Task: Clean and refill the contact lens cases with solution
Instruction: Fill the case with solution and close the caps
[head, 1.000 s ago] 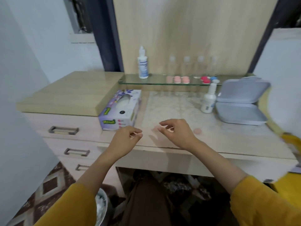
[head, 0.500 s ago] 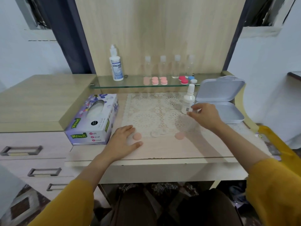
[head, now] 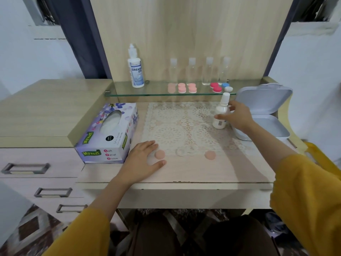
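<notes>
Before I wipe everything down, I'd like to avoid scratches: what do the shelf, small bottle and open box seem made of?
The shelf: clear glass, see-through with a greenish edge. The small bottle: opaque white plastic, matt, by its look. The open box: pale grey plastic, probably; smooth moulded lid with a soft sheen.

I'm seeing open room over the middle of the counter, where the mat is lying flat. The tissue box is walling off the left side, and the left hand is resting flat just beside it. At the right, the white box is taking the corner with its lid standing up, and the right hand is curling round the spray bottle, closing the gap between the two. Pink caps and a clear case are sitting low along the mat's front edge. The shelf is overhanging the back, carrying bottles.
</notes>
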`<control>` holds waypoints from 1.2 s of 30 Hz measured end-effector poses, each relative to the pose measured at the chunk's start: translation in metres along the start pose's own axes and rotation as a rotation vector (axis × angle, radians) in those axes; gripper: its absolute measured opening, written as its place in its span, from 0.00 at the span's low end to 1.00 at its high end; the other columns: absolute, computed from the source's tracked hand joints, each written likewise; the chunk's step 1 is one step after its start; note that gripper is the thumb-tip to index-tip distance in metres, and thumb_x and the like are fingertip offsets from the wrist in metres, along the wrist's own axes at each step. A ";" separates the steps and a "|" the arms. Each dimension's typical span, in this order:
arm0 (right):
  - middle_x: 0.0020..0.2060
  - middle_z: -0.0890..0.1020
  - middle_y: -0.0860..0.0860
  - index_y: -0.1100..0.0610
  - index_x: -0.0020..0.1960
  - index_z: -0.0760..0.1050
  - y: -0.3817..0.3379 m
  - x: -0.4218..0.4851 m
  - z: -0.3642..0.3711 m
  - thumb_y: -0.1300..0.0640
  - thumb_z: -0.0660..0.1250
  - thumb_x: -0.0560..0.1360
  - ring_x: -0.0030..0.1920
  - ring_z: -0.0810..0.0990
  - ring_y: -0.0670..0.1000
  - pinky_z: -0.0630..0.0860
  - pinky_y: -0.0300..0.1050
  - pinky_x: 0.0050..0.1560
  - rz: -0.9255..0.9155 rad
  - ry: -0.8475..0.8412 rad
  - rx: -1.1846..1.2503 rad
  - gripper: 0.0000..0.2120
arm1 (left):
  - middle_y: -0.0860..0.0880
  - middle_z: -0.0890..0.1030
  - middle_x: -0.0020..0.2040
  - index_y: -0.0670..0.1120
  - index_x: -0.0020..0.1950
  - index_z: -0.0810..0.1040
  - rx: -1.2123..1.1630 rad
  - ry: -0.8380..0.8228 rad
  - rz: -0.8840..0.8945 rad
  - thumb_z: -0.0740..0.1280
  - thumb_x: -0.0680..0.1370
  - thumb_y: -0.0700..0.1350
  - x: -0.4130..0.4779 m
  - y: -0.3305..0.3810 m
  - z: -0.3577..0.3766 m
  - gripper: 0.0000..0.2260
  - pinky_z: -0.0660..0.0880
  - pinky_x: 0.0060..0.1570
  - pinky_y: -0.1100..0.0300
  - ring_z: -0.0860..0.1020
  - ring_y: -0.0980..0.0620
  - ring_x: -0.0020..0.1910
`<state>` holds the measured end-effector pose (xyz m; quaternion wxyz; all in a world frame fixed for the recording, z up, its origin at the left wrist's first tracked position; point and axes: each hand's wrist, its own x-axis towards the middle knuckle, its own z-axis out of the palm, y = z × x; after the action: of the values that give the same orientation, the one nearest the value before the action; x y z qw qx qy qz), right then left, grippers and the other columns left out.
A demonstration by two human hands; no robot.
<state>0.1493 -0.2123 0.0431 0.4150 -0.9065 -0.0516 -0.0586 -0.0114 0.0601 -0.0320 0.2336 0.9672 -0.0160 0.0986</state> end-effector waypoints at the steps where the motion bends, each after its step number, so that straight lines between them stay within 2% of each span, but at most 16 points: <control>1: 0.57 0.77 0.56 0.59 0.62 0.71 0.001 0.001 0.001 0.54 0.75 0.67 0.54 0.75 0.54 0.69 0.45 0.49 -0.007 0.015 0.016 0.28 | 0.55 0.64 0.71 0.50 0.69 0.68 -0.001 -0.003 -0.001 0.52 0.62 0.72 0.000 0.000 0.000 0.42 0.52 0.67 0.66 0.60 0.57 0.70; 6: 0.53 0.78 0.55 0.58 0.60 0.72 0.008 -0.003 0.003 0.57 0.75 0.67 0.48 0.75 0.50 0.71 0.44 0.48 -0.030 0.018 0.062 0.23 | 0.55 0.64 0.71 0.50 0.69 0.68 -0.033 -0.019 -0.016 0.52 0.61 0.72 -0.002 0.002 -0.002 0.42 0.52 0.66 0.66 0.60 0.57 0.70; 8: 0.51 0.79 0.54 0.58 0.58 0.73 0.007 -0.011 0.004 0.58 0.75 0.67 0.48 0.76 0.51 0.73 0.44 0.48 -0.049 0.000 0.102 0.22 | 0.56 0.64 0.71 0.50 0.69 0.68 -0.059 -0.029 -0.022 0.56 0.64 0.71 -0.003 0.003 -0.003 0.40 0.52 0.66 0.66 0.60 0.57 0.70; 11: 0.48 0.78 0.51 0.58 0.58 0.73 0.010 -0.026 0.004 0.59 0.74 0.68 0.46 0.76 0.50 0.71 0.38 0.43 -0.076 -0.038 0.141 0.20 | 0.54 0.68 0.70 0.49 0.68 0.70 -0.187 0.004 -0.094 0.67 0.72 0.58 -0.001 0.004 -0.006 0.27 0.56 0.66 0.65 0.63 0.57 0.68; 13: 0.48 0.78 0.50 0.57 0.57 0.74 0.013 -0.036 0.003 0.59 0.74 0.67 0.45 0.77 0.49 0.71 0.35 0.40 -0.097 -0.064 0.170 0.20 | 0.51 0.71 0.67 0.47 0.66 0.72 -0.331 0.037 -0.174 0.68 0.74 0.52 0.004 0.007 -0.009 0.22 0.59 0.63 0.66 0.67 0.57 0.64; 16: 0.48 0.80 0.51 0.56 0.56 0.74 0.018 -0.049 0.001 0.60 0.74 0.67 0.43 0.78 0.48 0.73 0.38 0.43 -0.128 -0.107 0.224 0.19 | 0.52 0.74 0.64 0.46 0.63 0.75 -0.419 0.124 -0.203 0.67 0.75 0.49 0.012 0.019 -0.015 0.17 0.62 0.59 0.66 0.68 0.60 0.59; 20: 0.47 0.81 0.51 0.53 0.51 0.76 0.027 -0.065 0.003 0.62 0.76 0.65 0.46 0.80 0.51 0.76 0.46 0.50 -0.128 -0.145 0.346 0.18 | 0.53 0.78 0.56 0.46 0.57 0.78 -0.443 0.244 -0.033 0.65 0.77 0.43 0.033 0.059 -0.021 0.10 0.67 0.57 0.66 0.74 0.57 0.56; 23: 0.45 0.81 0.50 0.53 0.51 0.75 0.033 -0.076 0.011 0.64 0.77 0.63 0.46 0.79 0.50 0.77 0.41 0.47 -0.123 -0.120 0.414 0.19 | 0.52 0.77 0.54 0.44 0.57 0.79 -0.415 0.188 0.214 0.60 0.77 0.33 0.055 0.099 -0.021 0.13 0.68 0.55 0.73 0.76 0.53 0.53; 25: 0.45 0.81 0.49 0.56 0.53 0.75 0.034 -0.084 0.018 0.66 0.76 0.63 0.45 0.79 0.48 0.76 0.35 0.44 -0.096 -0.090 0.507 0.20 | 0.51 0.76 0.59 0.45 0.60 0.77 -0.366 0.112 0.340 0.58 0.77 0.30 0.069 0.126 -0.022 0.18 0.66 0.56 0.74 0.74 0.56 0.54; 28: 0.46 0.82 0.49 0.57 0.55 0.76 0.033 -0.091 0.021 0.68 0.74 0.64 0.46 0.80 0.45 0.75 0.34 0.43 -0.084 -0.066 0.610 0.20 | 0.52 0.74 0.64 0.48 0.62 0.77 -0.311 0.010 0.451 0.59 0.76 0.29 0.086 0.155 -0.022 0.21 0.65 0.57 0.70 0.71 0.58 0.57; 30: 0.46 0.82 0.49 0.57 0.55 0.76 0.032 -0.093 0.021 0.69 0.73 0.65 0.45 0.80 0.44 0.76 0.34 0.43 -0.084 -0.059 0.640 0.20 | 0.50 0.77 0.60 0.46 0.59 0.79 -0.309 -0.041 0.465 0.60 0.75 0.29 0.094 0.164 -0.019 0.19 0.67 0.53 0.74 0.73 0.57 0.56; 33: 0.46 0.82 0.50 0.57 0.54 0.77 0.033 -0.094 0.023 0.69 0.73 0.65 0.46 0.80 0.45 0.77 0.37 0.45 -0.075 -0.047 0.670 0.19 | 0.52 0.77 0.48 0.46 0.54 0.81 -0.280 -0.025 0.431 0.67 0.74 0.36 0.100 0.168 -0.015 0.11 0.67 0.45 0.77 0.74 0.61 0.41; 35: 0.47 0.82 0.50 0.56 0.54 0.77 0.034 -0.094 0.024 0.68 0.74 0.65 0.48 0.80 0.47 0.78 0.41 0.47 -0.077 -0.048 0.671 0.20 | 0.51 0.78 0.47 0.46 0.52 0.81 -0.286 0.014 0.398 0.70 0.73 0.42 0.102 0.169 -0.015 0.09 0.67 0.43 0.76 0.73 0.62 0.38; 36: 0.47 0.82 0.50 0.56 0.54 0.77 0.034 -0.094 0.025 0.67 0.74 0.65 0.49 0.80 0.48 0.78 0.42 0.48 -0.075 -0.050 0.670 0.20 | 0.51 0.78 0.49 0.46 0.52 0.81 -0.310 0.014 0.385 0.70 0.73 0.43 0.102 0.169 -0.015 0.09 0.69 0.46 0.73 0.74 0.61 0.40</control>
<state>0.0633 -0.2197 -0.0125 0.6862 -0.7182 -0.1116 -0.0313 0.0727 -0.0816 0.0775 0.3564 0.8981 -0.2134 0.1442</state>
